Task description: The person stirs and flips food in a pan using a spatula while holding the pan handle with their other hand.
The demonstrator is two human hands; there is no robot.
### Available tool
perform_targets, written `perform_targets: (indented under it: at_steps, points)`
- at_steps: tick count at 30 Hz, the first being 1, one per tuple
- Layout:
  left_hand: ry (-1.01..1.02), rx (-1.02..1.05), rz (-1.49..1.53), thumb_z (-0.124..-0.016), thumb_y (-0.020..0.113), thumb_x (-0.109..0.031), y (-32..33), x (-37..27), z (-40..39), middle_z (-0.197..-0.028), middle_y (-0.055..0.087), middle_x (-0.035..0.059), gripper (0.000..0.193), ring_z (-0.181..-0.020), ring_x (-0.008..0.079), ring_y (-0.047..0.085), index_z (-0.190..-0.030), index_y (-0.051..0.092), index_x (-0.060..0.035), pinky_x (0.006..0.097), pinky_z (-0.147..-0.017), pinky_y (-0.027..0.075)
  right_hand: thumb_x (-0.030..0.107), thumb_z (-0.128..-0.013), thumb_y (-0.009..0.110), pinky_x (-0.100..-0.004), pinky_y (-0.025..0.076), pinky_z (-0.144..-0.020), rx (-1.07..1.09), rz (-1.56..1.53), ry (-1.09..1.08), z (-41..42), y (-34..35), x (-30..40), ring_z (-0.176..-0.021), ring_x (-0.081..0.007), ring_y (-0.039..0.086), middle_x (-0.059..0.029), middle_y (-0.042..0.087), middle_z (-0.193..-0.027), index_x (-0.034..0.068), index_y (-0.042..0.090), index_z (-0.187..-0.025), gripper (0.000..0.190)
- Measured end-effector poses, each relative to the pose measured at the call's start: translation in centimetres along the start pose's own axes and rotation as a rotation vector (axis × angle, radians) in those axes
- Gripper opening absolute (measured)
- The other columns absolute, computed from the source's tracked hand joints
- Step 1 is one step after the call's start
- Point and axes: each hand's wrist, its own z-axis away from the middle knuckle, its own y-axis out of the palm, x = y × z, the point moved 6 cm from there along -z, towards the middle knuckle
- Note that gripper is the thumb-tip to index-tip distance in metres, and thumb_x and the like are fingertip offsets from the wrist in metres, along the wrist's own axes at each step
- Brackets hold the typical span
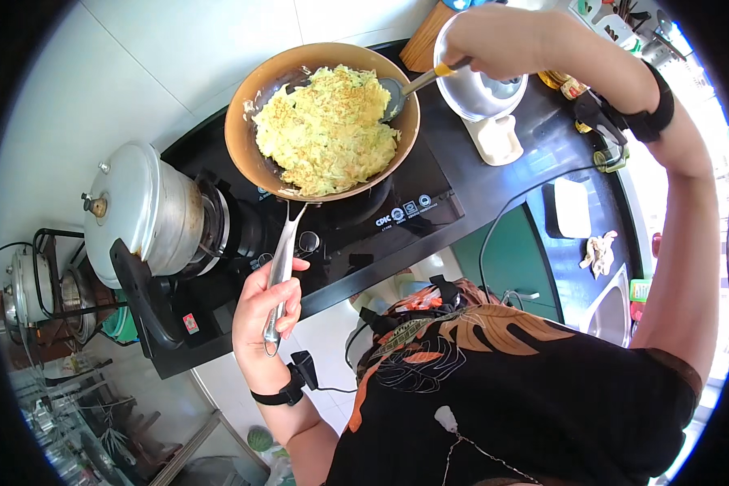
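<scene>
My left hand (271,304) grips the metal handle of a frying pan (236,146), which has a tan interior and is tilted over the black gas hob (352,243). Inside the pan lies a wide, flat mass of pale yellow-green shredded food (328,130), browned in spots. My right hand (492,42) holds a spatula (393,100) by its handle; the grey blade touches the right edge of the food. Beneath my right hand stands a shiny metal bowl (483,100), partly hidden by it.
A large aluminium pressure cooker (140,212) with a black handle stands on the left burner. A cream spoon rest (498,141) lies right of the hob, near a wooden block (424,39). Farther right are a white tray (571,208), a crumpled cloth (598,254) and a sink (609,313).
</scene>
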Motion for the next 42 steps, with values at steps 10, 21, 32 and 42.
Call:
perform_targets:
  at_steps: [10, 21, 32, 42]
  points:
    - [-0.069, -0.069, -0.080, -0.090, 0.060, -0.007, 0.7, -0.7, -0.2, -0.060, 0.052, 0.0056, 0.036, -0.036, 0.0100, 0.044, -0.123, 0.052, 0.0058, 0.0256, -0.033, 0.038, 0.001, -0.083, 0.065, -0.0410, 0.053, -0.076, -0.157, -0.106, -0.047, 0.2, 4.4, -1.2, -0.083, -0.0317, 0.068, -0.0182, 0.070, -0.088, 0.010, 0.068, -0.124, 0.042]
    - [-0.088, -0.062, -0.098, -0.089, 0.063, -0.008, 0.6, -0.6, -0.3, -0.059, 0.053, 0.0066, 0.042, -0.035, 0.0106, 0.044, -0.126, 0.051, 0.0079, 0.0255, -0.032, 0.037, 0.009, -0.091, 0.060, -0.0439, 0.052, -0.079, -0.129, -0.128, 0.049, -2.0, 12.0, 1.7, -0.084, -0.0339, 0.066, -0.0188, 0.065, -0.093, 0.018, 0.051, -0.142, 0.052]
    - [-0.065, -0.061, -0.077, -0.090, 0.061, -0.008, 0.8, -0.3, -0.2, -0.059, 0.052, 0.0063, 0.043, -0.034, 0.0104, 0.043, -0.128, 0.049, 0.0086, 0.0250, -0.032, 0.036, 0.003, -0.087, 0.057, -0.0413, 0.050, -0.067, -0.447, -0.058, -0.020, 0.1, 12.6, 1.7, -0.075, -0.0322, 0.063, -0.0171, 0.059, -0.085, 0.018, 0.052, -0.141, 0.057]
    - [-0.052, -0.062, -0.088, -0.090, 0.061, -0.008, 0.8, -0.5, -0.2, -0.060, 0.052, 0.0066, 0.040, -0.035, 0.0101, 0.043, -0.126, 0.051, 0.0078, 0.0247, -0.032, 0.036, 0.013, -0.089, 0.063, -0.0424, 0.054, -0.070, -0.468, -0.067, 0.015, 0.8, 10.0, 1.2, -0.077, -0.0302, 0.069, -0.0132, 0.067, -0.076, 0.015, 0.062, -0.128, 0.039]
